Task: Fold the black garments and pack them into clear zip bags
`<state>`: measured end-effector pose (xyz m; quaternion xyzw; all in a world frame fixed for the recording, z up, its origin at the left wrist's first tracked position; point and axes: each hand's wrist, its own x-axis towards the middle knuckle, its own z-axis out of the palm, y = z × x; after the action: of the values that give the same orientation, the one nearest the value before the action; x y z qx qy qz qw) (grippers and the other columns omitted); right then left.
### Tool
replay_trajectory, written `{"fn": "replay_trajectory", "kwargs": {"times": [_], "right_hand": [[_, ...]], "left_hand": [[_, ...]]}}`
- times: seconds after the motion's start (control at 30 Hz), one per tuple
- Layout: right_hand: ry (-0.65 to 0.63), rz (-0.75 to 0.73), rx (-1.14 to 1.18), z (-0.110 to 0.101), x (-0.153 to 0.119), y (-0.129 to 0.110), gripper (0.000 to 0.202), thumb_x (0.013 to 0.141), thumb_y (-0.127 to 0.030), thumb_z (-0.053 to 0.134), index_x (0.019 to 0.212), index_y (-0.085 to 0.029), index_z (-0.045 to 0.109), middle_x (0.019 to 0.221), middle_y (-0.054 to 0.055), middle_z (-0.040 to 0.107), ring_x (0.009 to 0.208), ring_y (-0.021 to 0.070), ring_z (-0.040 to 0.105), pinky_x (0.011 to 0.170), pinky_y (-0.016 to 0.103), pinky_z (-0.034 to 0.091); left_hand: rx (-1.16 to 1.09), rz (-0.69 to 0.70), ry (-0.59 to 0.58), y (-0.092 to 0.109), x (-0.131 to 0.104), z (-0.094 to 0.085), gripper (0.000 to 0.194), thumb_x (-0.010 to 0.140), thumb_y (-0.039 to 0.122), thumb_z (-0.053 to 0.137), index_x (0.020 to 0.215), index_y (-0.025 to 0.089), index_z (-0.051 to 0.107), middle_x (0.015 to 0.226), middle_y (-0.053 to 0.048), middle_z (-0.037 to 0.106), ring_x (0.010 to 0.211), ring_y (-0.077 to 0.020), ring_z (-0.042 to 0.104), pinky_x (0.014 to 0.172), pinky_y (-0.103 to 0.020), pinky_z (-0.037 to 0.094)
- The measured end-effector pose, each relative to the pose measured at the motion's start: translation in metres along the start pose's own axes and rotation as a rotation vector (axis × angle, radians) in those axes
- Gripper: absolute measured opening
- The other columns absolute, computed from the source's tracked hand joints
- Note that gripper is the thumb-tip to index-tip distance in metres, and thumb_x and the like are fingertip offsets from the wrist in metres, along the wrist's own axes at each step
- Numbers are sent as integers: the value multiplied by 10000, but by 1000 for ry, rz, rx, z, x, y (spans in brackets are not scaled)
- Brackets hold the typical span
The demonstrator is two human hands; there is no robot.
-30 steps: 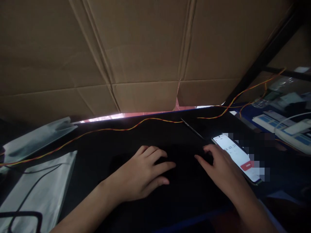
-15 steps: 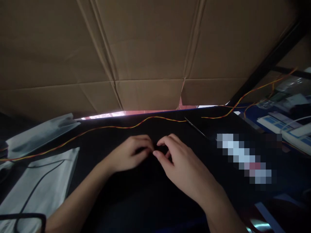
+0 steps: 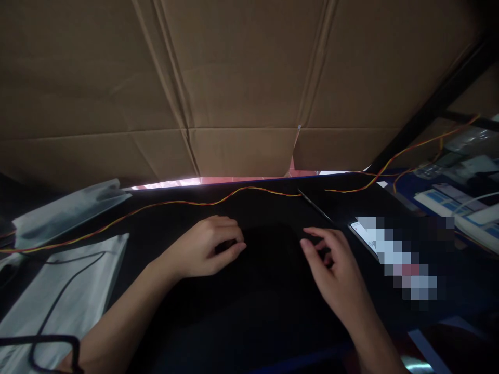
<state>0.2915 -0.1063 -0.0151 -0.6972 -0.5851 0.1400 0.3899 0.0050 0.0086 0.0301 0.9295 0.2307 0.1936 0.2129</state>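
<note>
Over the black tabletop (image 3: 218, 322), my left hand (image 3: 208, 246) is closed, its fingers curled under and the thumb drawn up to them. Whatever it may hold is hidden or too dark to make out. My right hand (image 3: 337, 270) is apart from it to the right, thumb and index finger separated with nothing visible between them. A phone (image 3: 364, 238) with a lit, pixelated screen lies just right of my right hand. Beyond that hand is a thin dark stick-like object (image 3: 315, 205), lying at a slant.
A cardboard sheet (image 3: 241, 78) stands along the back. A twisted red and yellow wire (image 3: 171, 202) crosses the tabletop's far side. At left lie a clear plastic bag (image 3: 70, 213), a white pouch (image 3: 78, 291) and a black cable (image 3: 54, 306). White-and-blue packs (image 3: 448, 202) sit at right.
My right hand has moved right, away from my left hand, toward the phone. My left hand stays nearly in place, still curled. The view has shifted slightly.
</note>
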Motion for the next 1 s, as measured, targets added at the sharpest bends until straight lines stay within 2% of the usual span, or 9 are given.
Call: {"fn": "replay_trajectory", "kwargs": {"times": [0.17, 0.27, 0.4, 0.53, 0.63, 0.73, 0.83, 0.9, 1.0], "right_hand": [[-192, 33, -108, -10, 15, 0, 314, 938, -552, 724, 996, -245, 757, 1168, 109, 706, 1128, 325, 683, 990, 522, 563], [-243, 35, -169, -5, 22, -16, 192, 934, -426, 692, 859, -250, 670, 963, 61, 726, 909, 278, 714, 806, 435, 568], [-267, 57, -174, -15, 33, -31, 184, 921, -386, 662, 814, -274, 561, 712, -22, 649, 614, 203, 629, 551, 316, 436], [-124, -49, -235, -37, 38, -49, 133, 892, -345, 710, 938, -285, 600, 800, -9, 688, 657, 208, 650, 556, 315, 432], [-30, -227, -283, -28, 26, -78, 120, 915, -253, 688, 1000, -277, 607, 994, 42, 717, 827, 246, 701, 675, 363, 508], [-163, -357, -270, 2, 4, -104, 119, 977, -308, 677, 1078, -261, 637, 1072, 100, 720, 886, 299, 708, 748, 449, 564], [-402, -337, -147, 20, -7, -105, 218, 1042, -432, 641, 1171, -258, 668, 1166, 105, 726, 1017, 326, 725, 856, 491, 599], [-479, -254, 6, 15, -3, -93, 198, 1108, -385, 533, 1194, -287, 682, 1183, 62, 727, 1069, 268, 723, 912, 433, 596], [-387, -189, 199, -6, 13, -69, 229, 1139, -365, 483, 1165, -321, 706, 1155, 17, 724, 1059, 193, 708, 923, 331, 575]], "left_hand": [[33, -42, 39, -2, -1, -1, 361, 1109, 292, 493, 806, 191, 661, 782, -24, 615, 742, -168, 576, 732, -322, 445], [37, -73, 85, -3, -1, -1, 366, 1108, 308, 501, 801, 190, 663, 777, -21, 617, 742, -167, 578, 724, -316, 453], [12, -133, 172, -4, -2, -3, 363, 1102, 334, 517, 806, 189, 670, 760, -10, 641, 711, -151, 600, 686, -289, 464], [-39, -203, 246, -5, -1, -1, 388, 1097, 356, 521, 781, 184, 666, 747, 3, 654, 667, -126, 606, 637, -258, 454], [-62, -252, 292, -6, 0, 2, 408, 1088, 367, 526, 753, 180, 665, 724, 7, 655, 651, -127, 596, 624, -261, 438], [-65, -302, 348, -8, 1, 3, 412, 1088, 366, 525, 749, 178, 665, 695, 14, 653, 635, -132, 581, 612, -269, 414], [-63, -312, 378, -9, 0, 3, 382, 1092, 345, 524, 783, 178, 675, 709, 11, 670, 642, -137, 588, 614, -271, 406], [-72, -270, 357, -6, -1, 3, 366, 1097, 331, 520, 798, 179, 667, 744, 0, 672, 669, -141, 596, 634, -273, 416], [-119, -114, 222, 7, -2, 5, 367, 1085, 334, 543, 756, 193, 630, 741, 2, 626, 690, -140, 592, 673, -275, 441]]}}
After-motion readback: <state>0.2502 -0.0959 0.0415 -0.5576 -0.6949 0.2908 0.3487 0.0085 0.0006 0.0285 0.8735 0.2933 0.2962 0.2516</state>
